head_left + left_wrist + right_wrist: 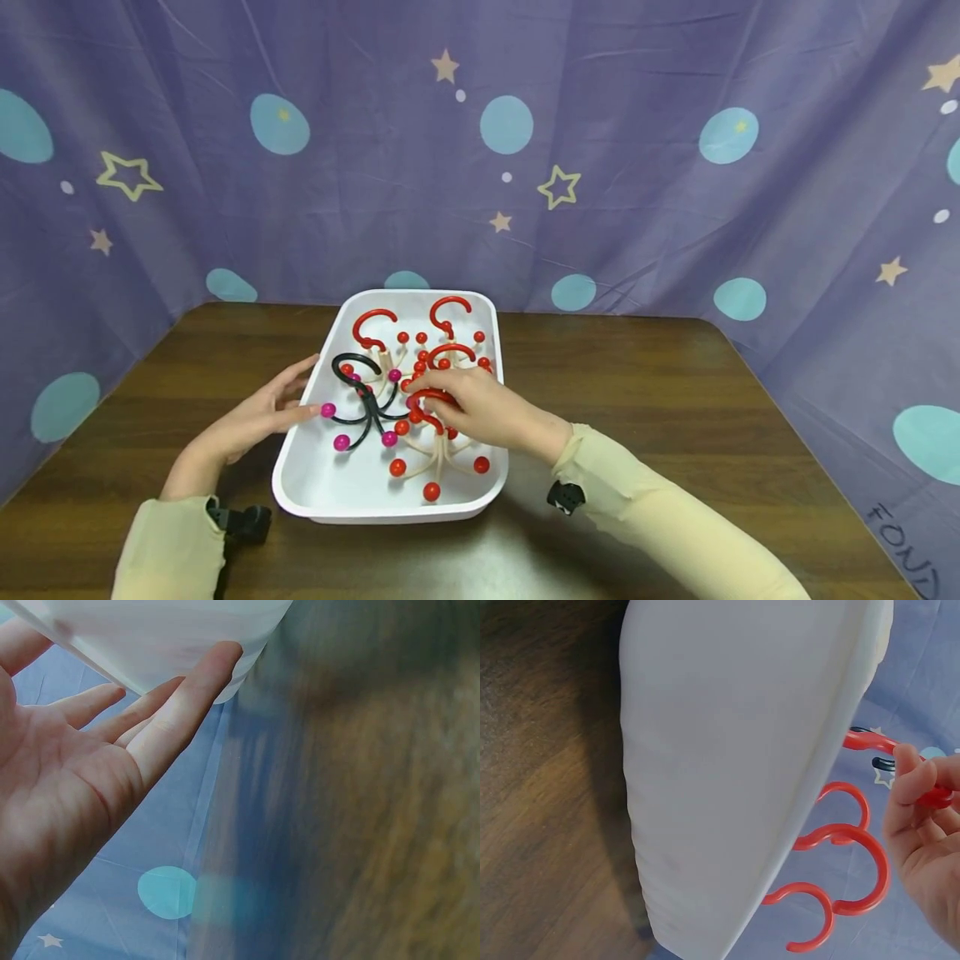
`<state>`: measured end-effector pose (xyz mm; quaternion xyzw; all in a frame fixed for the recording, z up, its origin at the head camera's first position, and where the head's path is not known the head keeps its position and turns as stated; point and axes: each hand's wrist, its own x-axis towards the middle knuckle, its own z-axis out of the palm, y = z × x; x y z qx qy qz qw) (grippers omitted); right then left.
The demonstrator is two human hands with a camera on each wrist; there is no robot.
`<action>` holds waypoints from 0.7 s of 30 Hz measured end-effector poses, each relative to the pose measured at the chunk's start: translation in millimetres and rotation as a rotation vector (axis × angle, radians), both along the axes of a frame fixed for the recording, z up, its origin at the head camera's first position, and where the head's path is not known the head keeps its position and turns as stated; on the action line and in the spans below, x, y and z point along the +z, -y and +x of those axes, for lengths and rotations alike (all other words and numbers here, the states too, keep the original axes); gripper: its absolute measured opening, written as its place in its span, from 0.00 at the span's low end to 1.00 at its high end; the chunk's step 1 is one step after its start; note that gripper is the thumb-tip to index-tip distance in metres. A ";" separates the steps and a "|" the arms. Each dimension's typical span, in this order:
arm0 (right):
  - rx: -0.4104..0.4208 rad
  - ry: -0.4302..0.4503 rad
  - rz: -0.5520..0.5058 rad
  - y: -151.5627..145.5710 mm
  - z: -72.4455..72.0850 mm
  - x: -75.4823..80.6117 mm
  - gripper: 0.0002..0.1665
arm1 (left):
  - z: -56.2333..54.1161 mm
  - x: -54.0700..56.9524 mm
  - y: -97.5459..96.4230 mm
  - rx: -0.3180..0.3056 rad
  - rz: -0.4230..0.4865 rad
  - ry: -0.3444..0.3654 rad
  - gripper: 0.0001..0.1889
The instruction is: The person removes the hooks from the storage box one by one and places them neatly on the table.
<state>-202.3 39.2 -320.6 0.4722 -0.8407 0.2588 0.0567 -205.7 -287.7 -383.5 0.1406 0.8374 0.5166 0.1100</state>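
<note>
In the head view my right hand (pixel 480 404) reaches over the tray and pinches the red hook handle (pixel 937 796) of the nearest massager (pixel 439 450). That massager has beige prongs tipped with red balls. Beside it stands a black massager (pixel 370 404) with magenta balls, its hook upward. Behind are more red-hooked massagers, among them one (pixel 372 318) at the back left and another (pixel 450 307) at the back right. All stand in a white tray (pixel 322 508). My left hand (pixel 251 417) is at the tray's left rim, fingers extended along its outer wall.
The tray stands on a dark brown wooden table (pixel 637 400). Behind the table hangs a purple curtain (pixel 630 167) with stars and blue ovals. Several prongs and balls of neighbouring massagers crowd together near my right hand.
</note>
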 end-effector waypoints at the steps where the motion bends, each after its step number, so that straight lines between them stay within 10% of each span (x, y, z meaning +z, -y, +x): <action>1: 0.000 0.005 0.001 0.4 -0.1 0.7 0.13 | -0.9 0.0 0.3 0.000 -0.001 0.001 0.41; 21: 0.025 -0.059 -0.048 0.2 2.2 21.4 0.11 | -0.7 -0.6 0.8 0.004 -0.003 0.014 0.41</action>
